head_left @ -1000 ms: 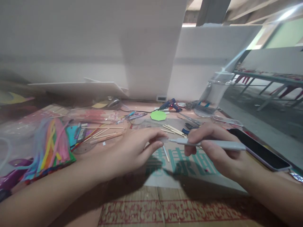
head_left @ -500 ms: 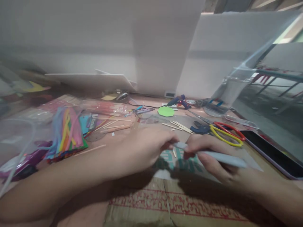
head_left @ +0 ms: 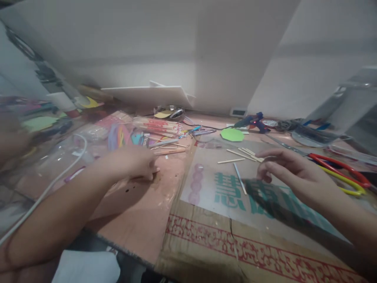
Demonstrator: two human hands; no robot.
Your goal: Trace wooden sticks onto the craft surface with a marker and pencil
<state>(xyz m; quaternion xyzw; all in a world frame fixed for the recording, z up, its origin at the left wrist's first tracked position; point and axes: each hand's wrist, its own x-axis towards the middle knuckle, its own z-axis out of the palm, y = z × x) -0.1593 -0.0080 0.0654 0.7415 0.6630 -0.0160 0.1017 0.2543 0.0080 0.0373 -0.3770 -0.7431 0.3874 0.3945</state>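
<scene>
My left hand (head_left: 134,163) is over the pink tabletop, its fingers closed around something small and pale at the fingertips that I cannot make out. My right hand (head_left: 285,169) is held above the right side of the white sheet with green characters (head_left: 203,157), fingers curled loosely and apart, nothing seen in them. Several short wooden sticks (head_left: 231,161) lie just left of its fingertips. A thin pale-blue stick (head_left: 240,179) lies on the sheet below them. The colourful strips (head_left: 120,135) are partly behind my left hand.
Red-handled scissors (head_left: 338,165) and yellow-handled ones (head_left: 350,184) lie at the right. Farther back are a green paper octagon (head_left: 232,135), a blue glue gun (head_left: 256,122) and bagged sticks (head_left: 159,125). A white cable (head_left: 63,173) crosses the left.
The view has turned left. My hands have moved apart, the left one onto the pink tabletop. The grey-blue pen-like object is gone from my right hand, and a pale-blue stick now lies on the sheet.
</scene>
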